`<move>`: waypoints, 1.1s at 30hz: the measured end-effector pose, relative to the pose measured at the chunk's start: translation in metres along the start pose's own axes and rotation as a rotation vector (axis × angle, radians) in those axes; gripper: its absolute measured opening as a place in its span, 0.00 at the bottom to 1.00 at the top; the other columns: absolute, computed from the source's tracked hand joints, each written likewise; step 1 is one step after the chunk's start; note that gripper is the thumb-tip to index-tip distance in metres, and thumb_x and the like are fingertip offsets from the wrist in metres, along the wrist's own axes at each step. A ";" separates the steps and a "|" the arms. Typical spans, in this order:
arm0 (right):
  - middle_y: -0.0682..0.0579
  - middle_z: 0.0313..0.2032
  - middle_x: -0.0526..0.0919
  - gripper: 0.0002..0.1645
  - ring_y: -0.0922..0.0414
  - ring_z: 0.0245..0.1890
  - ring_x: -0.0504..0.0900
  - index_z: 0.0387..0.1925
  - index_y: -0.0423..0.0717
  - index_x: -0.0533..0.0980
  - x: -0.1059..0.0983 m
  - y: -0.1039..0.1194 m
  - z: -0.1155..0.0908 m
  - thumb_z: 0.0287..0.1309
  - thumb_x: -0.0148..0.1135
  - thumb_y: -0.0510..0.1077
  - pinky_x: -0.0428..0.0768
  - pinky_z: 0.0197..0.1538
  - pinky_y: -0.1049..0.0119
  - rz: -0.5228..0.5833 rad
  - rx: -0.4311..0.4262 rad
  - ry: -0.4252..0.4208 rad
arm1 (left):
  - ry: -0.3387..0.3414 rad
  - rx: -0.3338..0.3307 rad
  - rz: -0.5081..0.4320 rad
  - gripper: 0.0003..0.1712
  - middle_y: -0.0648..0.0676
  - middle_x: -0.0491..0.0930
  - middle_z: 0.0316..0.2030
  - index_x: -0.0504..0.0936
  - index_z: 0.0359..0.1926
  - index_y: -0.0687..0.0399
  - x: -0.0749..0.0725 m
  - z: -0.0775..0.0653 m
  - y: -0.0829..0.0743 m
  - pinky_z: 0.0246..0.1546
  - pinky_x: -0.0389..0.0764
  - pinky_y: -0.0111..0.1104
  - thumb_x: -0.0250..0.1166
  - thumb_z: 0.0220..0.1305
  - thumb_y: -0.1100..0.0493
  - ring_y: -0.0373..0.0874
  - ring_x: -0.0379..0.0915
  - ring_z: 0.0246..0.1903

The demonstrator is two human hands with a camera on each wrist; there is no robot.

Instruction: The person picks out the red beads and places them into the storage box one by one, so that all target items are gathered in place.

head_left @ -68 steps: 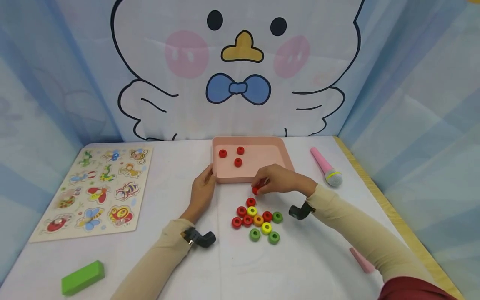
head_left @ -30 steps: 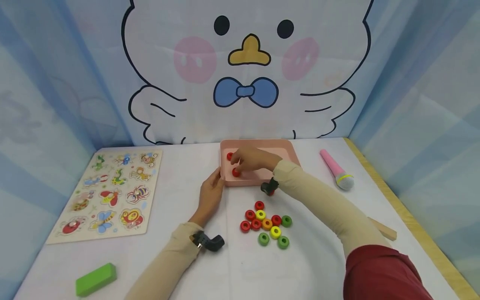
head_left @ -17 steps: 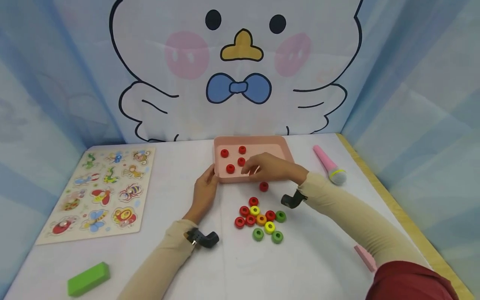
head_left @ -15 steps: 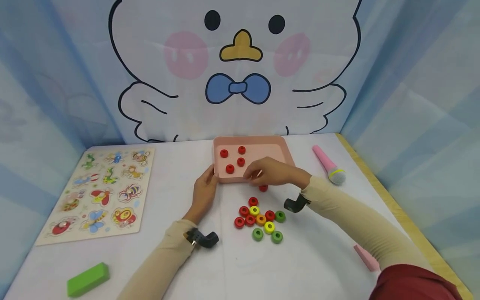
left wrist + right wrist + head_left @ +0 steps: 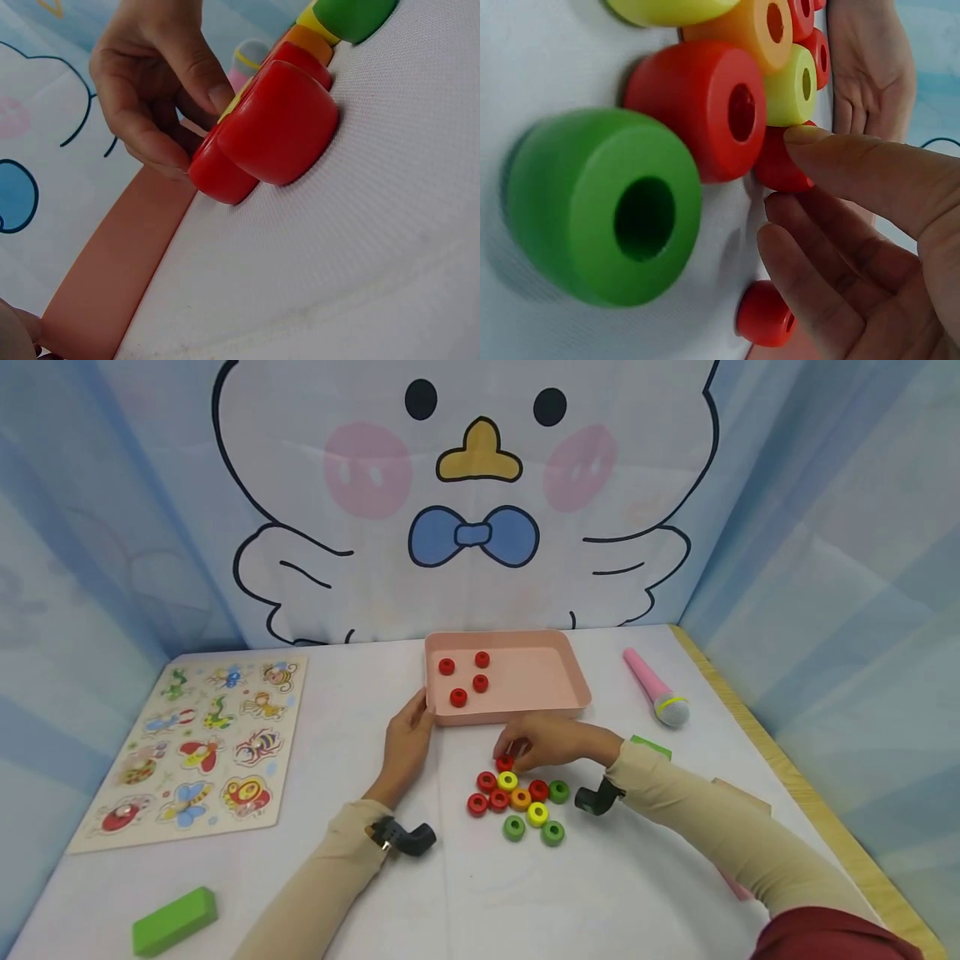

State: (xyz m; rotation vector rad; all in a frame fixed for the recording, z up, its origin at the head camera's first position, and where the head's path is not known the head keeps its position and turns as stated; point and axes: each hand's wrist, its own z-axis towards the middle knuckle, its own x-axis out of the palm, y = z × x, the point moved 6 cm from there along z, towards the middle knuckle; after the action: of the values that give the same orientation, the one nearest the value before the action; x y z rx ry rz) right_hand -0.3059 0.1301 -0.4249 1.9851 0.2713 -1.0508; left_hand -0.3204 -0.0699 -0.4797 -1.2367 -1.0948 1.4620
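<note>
My right hand [image 5: 551, 739] pinches a red bead [image 5: 505, 763] at the far end of the bead group. In the right wrist view its thumb [image 5: 832, 146] lies against that bead, between a yellow bead [image 5: 791, 90] and another red bead [image 5: 739, 112]. A separate red bead [image 5: 766, 313] stands near the tray, hidden by the right hand in the head view. My left hand [image 5: 407, 739] holds the near left corner of the pink tray [image 5: 540, 672]. Several red beads, one of them a bead near the front wall [image 5: 458, 697], stand in the tray's left half.
Orange [image 5: 520, 799], yellow and green beads [image 5: 552, 833] stand among the group. A picture puzzle board [image 5: 195, 752] lies left, with a green block [image 5: 174, 922] in front. A pink toy microphone [image 5: 656, 687] and a wooden block [image 5: 742, 795], partly behind the right sleeve, lie right.
A fourth red bead has come into the tray, set down by the right hand. That hand has since drawn back to the bead group on the table. The left hand stays at the tray.
</note>
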 end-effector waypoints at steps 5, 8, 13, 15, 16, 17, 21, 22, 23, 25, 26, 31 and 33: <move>0.64 0.40 0.82 0.14 0.63 0.42 0.81 0.47 0.52 0.84 0.001 0.000 0.002 0.58 0.70 0.42 0.81 0.48 0.71 -0.019 -0.008 -0.023 | 0.001 0.015 -0.012 0.29 0.55 0.64 0.70 0.62 0.73 0.58 0.000 0.000 -0.002 0.66 0.65 0.35 0.53 0.75 0.58 0.44 0.59 0.68; 0.65 0.39 0.82 0.14 0.64 0.41 0.81 0.47 0.53 0.84 0.002 -0.001 0.002 0.58 0.71 0.42 0.80 0.46 0.73 -0.036 -0.002 -0.035 | 0.000 0.014 -0.004 0.29 0.55 0.64 0.70 0.62 0.73 0.57 0.000 -0.001 -0.003 0.66 0.65 0.36 0.53 0.75 0.57 0.44 0.59 0.68; 0.66 0.39 0.82 0.14 0.65 0.41 0.80 0.47 0.53 0.84 0.003 -0.002 0.003 0.58 0.71 0.43 0.80 0.47 0.73 -0.043 0.017 -0.038 | 0.001 0.002 0.000 0.29 0.54 0.64 0.70 0.63 0.73 0.57 -0.001 -0.001 -0.003 0.66 0.65 0.35 0.53 0.75 0.57 0.44 0.59 0.68; 0.66 0.39 0.82 0.14 0.66 0.41 0.80 0.47 0.54 0.84 0.003 -0.002 0.003 0.58 0.71 0.43 0.80 0.47 0.73 -0.041 0.028 -0.036 | 0.004 -0.003 0.001 0.29 0.54 0.64 0.70 0.62 0.73 0.56 0.000 -0.001 -0.003 0.66 0.65 0.35 0.53 0.75 0.56 0.43 0.59 0.68; 0.67 0.38 0.82 0.14 0.66 0.41 0.80 0.47 0.54 0.83 0.004 -0.002 0.003 0.58 0.71 0.44 0.80 0.47 0.73 -0.041 0.032 -0.035 | 0.004 -0.003 0.002 0.29 0.54 0.64 0.70 0.62 0.73 0.56 0.000 -0.001 -0.003 0.66 0.65 0.35 0.53 0.75 0.56 0.44 0.59 0.68; 0.67 0.38 0.82 0.14 0.66 0.41 0.80 0.47 0.54 0.83 0.004 -0.002 0.003 0.58 0.70 0.44 0.79 0.47 0.73 -0.041 0.035 -0.034 | 0.006 -0.005 0.007 0.29 0.54 0.64 0.70 0.62 0.73 0.56 0.000 -0.001 -0.002 0.66 0.65 0.35 0.53 0.75 0.56 0.43 0.59 0.68; 0.66 0.39 0.82 0.13 0.65 0.41 0.80 0.47 0.54 0.84 0.004 -0.001 0.003 0.58 0.70 0.43 0.80 0.48 0.72 -0.038 0.024 -0.032 | 0.005 -0.010 0.016 0.29 0.53 0.64 0.70 0.62 0.73 0.55 0.000 0.000 0.000 0.66 0.64 0.35 0.53 0.75 0.56 0.43 0.58 0.69; 0.65 0.39 0.82 0.13 0.65 0.41 0.80 0.47 0.53 0.84 0.004 0.000 0.002 0.58 0.70 0.43 0.80 0.48 0.72 -0.037 0.021 -0.033 | 0.005 -0.009 0.018 0.29 0.53 0.64 0.70 0.62 0.73 0.55 0.000 0.000 0.000 0.67 0.63 0.35 0.53 0.75 0.56 0.43 0.58 0.69; 0.65 0.39 0.82 0.13 0.65 0.41 0.80 0.46 0.53 0.84 0.003 0.000 0.002 0.58 0.70 0.43 0.80 0.48 0.71 -0.034 0.016 -0.032 | 0.007 -0.010 0.022 0.29 0.53 0.64 0.70 0.62 0.74 0.55 0.001 0.000 0.001 0.67 0.63 0.35 0.53 0.75 0.56 0.43 0.58 0.69; 0.65 0.39 0.82 0.14 0.64 0.41 0.80 0.47 0.53 0.83 0.003 0.001 0.002 0.58 0.70 0.43 0.80 0.48 0.71 -0.032 0.009 -0.028 | 0.006 -0.009 0.024 0.29 0.52 0.63 0.70 0.62 0.74 0.54 0.001 0.000 0.002 0.67 0.63 0.35 0.52 0.75 0.55 0.43 0.58 0.69; 0.65 0.39 0.82 0.14 0.64 0.41 0.80 0.47 0.53 0.83 0.002 0.001 0.001 0.58 0.70 0.43 0.80 0.48 0.71 -0.027 0.007 -0.027 | 0.006 -0.007 0.025 0.29 0.52 0.64 0.70 0.62 0.74 0.54 0.001 0.000 0.002 0.67 0.63 0.35 0.52 0.76 0.55 0.43 0.58 0.69; 0.63 0.39 0.82 0.15 0.62 0.41 0.80 0.48 0.49 0.83 -0.010 0.005 -0.001 0.58 0.70 0.42 0.80 0.48 0.71 -0.017 -0.012 -0.047 | 0.004 0.001 0.020 0.29 0.54 0.64 0.70 0.62 0.73 0.55 0.000 0.000 0.001 0.67 0.63 0.37 0.52 0.75 0.56 0.44 0.58 0.69; 0.62 0.39 0.81 0.16 0.61 0.41 0.80 0.49 0.47 0.83 -0.020 0.008 -0.002 0.58 0.70 0.42 0.80 0.49 0.70 -0.019 -0.009 -0.072 | 0.002 0.010 0.016 0.29 0.55 0.64 0.70 0.62 0.73 0.57 0.000 0.000 0.000 0.67 0.63 0.38 0.52 0.75 0.57 0.45 0.58 0.69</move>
State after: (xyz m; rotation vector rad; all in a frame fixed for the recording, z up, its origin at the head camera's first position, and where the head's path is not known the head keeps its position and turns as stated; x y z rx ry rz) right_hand -0.3128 0.1304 -0.4048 1.9356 0.2554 -1.1288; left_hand -0.3205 -0.0700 -0.4798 -1.2424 -1.0774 1.4763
